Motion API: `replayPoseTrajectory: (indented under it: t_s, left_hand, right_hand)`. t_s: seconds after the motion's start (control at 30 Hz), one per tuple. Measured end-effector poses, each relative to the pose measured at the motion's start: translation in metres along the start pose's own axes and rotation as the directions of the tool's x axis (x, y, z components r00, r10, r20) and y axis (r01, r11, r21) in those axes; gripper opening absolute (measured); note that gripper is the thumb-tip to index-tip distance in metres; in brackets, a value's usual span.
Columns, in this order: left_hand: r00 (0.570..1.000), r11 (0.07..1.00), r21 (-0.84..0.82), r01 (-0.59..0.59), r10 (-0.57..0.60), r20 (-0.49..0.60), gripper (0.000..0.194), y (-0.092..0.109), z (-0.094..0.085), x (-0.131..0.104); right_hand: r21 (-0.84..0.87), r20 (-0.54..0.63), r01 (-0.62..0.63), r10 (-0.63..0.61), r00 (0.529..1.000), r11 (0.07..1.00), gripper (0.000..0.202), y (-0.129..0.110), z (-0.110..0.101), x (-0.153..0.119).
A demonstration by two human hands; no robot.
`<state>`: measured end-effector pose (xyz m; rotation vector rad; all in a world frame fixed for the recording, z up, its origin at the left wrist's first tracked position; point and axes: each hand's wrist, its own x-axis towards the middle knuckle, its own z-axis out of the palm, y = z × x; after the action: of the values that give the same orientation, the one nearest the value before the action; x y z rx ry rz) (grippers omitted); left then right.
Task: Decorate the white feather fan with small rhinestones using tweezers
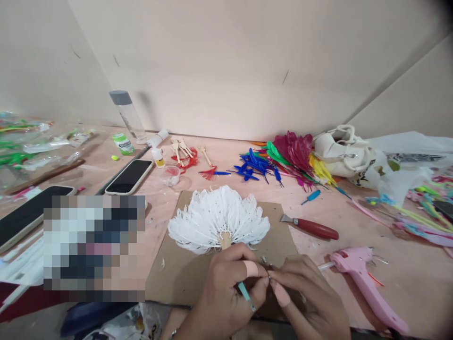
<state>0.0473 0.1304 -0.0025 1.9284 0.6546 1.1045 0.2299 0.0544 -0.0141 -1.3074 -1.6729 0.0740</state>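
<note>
Centrally, white feather fan (pixel 217 218), fully spread, wooden-handled.

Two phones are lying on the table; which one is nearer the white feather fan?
The phone lying beside the clear bottle is nearer the white feather fan. The other phone lies at the far left edge, beyond the blurred patch.

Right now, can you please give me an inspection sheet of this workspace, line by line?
Surface: pink table, cardboard mat in the middle.
Job's things: white feather fan on the mat; a small teal piece in the left hand.
Clutter: coloured feathers, knife, glue gun, two phones, bottle, bags.
Grip: left hand and right hand pinch something tiny together, fingertips touching.
Cables: nothing seen.
Surroundings: plain beige wall.
</note>
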Motion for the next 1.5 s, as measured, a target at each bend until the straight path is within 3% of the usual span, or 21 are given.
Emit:
replayPoseTrajectory:
  t_s: [0.73, 1.2, 1.5]
  left_hand:
    - [0.996, 0.996, 0.065, -0.067, 0.070, -0.057, 0.017, -0.002, 0.011, -0.002]
    - [0.996, 0.992, 0.104, -0.066, 0.073, -0.060, 0.018, 0.003, 0.011, 0.001]
    - [0.993, 0.988, 0.135, -0.081, 0.092, -0.077, 0.016, 0.000, 0.011, -0.001]
  right_hand:
    - [0.033, 0.036, -0.008, 0.007, 0.999, 0.999, 0.010, -0.006, 0.006, 0.007]
    - [0.247, 0.074, -0.213, 0.201, 0.977, 0.945, 0.013, 0.000, 0.008, 0.002]
    - [0.262, 0.080, -0.237, 0.224, 0.971, 0.935, 0.015, -0.001, 0.006, 0.002]
